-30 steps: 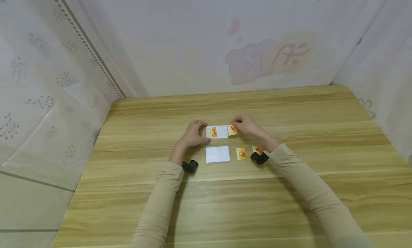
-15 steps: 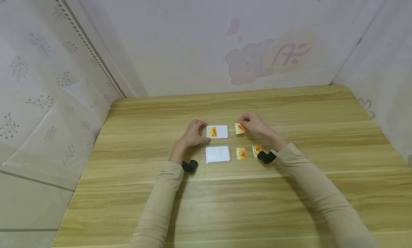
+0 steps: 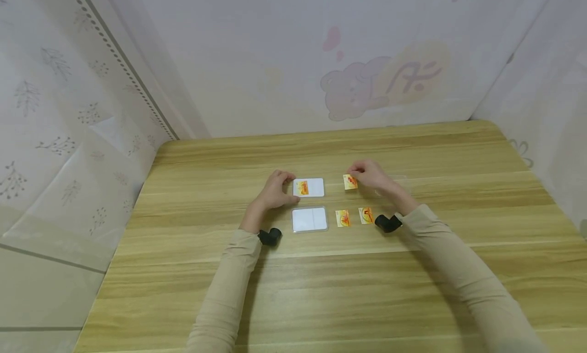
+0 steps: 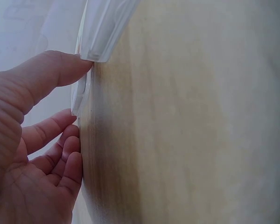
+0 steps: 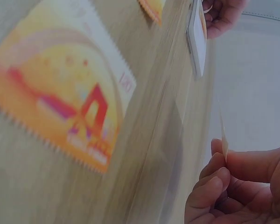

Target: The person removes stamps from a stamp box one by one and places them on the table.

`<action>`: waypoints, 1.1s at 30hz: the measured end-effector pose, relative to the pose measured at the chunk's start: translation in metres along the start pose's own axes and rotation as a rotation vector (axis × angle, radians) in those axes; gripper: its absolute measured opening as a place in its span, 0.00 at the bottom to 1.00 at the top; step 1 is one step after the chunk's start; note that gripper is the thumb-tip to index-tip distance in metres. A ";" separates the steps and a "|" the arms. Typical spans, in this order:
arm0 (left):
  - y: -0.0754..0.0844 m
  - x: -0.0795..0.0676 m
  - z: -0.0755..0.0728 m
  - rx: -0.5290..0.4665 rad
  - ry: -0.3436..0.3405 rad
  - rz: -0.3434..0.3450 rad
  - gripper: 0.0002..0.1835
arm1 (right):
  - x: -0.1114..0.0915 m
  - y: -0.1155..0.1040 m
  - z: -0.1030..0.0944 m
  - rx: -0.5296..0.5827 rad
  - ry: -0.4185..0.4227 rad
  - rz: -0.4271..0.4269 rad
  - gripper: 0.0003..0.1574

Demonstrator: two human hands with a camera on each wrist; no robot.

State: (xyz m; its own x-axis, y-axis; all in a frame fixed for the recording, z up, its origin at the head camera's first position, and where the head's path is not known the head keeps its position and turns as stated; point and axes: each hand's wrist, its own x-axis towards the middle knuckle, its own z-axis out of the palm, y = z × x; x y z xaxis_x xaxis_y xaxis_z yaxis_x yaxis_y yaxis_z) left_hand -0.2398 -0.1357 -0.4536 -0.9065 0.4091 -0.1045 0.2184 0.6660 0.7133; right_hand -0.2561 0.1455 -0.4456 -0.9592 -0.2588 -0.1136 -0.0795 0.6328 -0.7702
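Observation:
A postage stamp (image 3: 350,182) is pinched between the thumb and fingertips of my right hand (image 3: 368,174); the right wrist view shows this stamp (image 5: 224,140) edge-on, raised off the table. My left hand (image 3: 274,191) grips the left end of a flat case with a white insert (image 3: 316,188), thumb at the near corner and fingers at the far one. On that insert's left half lies an orange-yellow stamp (image 3: 301,188). Closer to me is a second clear-rimmed case (image 3: 303,220) with a bare white insert. Two more stamps, one orange-yellow (image 3: 342,218) and one with a red motif (image 3: 365,215), lie to its right.
A transparent cover (image 3: 398,179) lies on the wooden table (image 3: 293,292), partly hidden behind the right forearm. A black wrist camera (image 3: 388,223) on the right sleeve is close beside the loose stamps. Behind the table hangs a printed cloth (image 3: 257,62).
My right hand has moved right, away from the case, carrying the stamp along. More of the rightmost table stamp shows now. The left hand has stayed in place.

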 end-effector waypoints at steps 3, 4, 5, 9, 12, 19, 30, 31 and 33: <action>0.000 -0.001 0.000 0.002 0.000 0.000 0.33 | -0.002 0.003 -0.003 0.005 -0.006 0.024 0.12; 0.000 -0.001 0.000 0.003 0.000 0.000 0.33 | -0.002 0.004 -0.004 -0.001 -0.007 0.034 0.12; 0.001 -0.001 0.000 0.003 0.001 0.000 0.33 | -0.003 0.005 -0.005 0.001 -0.009 0.041 0.12; 0.001 -0.002 -0.001 0.002 0.002 0.003 0.33 | -0.005 0.007 -0.008 -0.003 -0.015 0.061 0.13; 0.001 -0.002 0.000 0.000 0.002 0.003 0.33 | -0.007 0.008 -0.010 0.005 -0.019 0.065 0.13; 0.000 -0.001 0.000 0.005 0.004 0.003 0.33 | -0.009 0.012 -0.012 -0.004 -0.012 0.071 0.14; -0.002 0.000 0.002 -0.004 0.008 0.008 0.33 | -0.011 0.016 -0.015 -0.036 0.013 0.081 0.11; -0.001 0.000 0.002 -0.005 0.008 0.009 0.33 | -0.011 0.015 -0.015 -0.045 0.019 0.077 0.10; -0.001 0.000 0.001 -0.005 0.008 0.009 0.33 | -0.011 0.015 -0.014 -0.067 0.031 0.063 0.10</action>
State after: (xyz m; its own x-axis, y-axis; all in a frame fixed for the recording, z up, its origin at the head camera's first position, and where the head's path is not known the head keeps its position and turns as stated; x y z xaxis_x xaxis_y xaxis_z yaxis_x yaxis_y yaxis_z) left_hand -0.2396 -0.1355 -0.4555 -0.9075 0.4097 -0.0927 0.2242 0.6592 0.7178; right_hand -0.2508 0.1681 -0.4470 -0.9708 -0.1948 -0.1401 -0.0357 0.6947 -0.7184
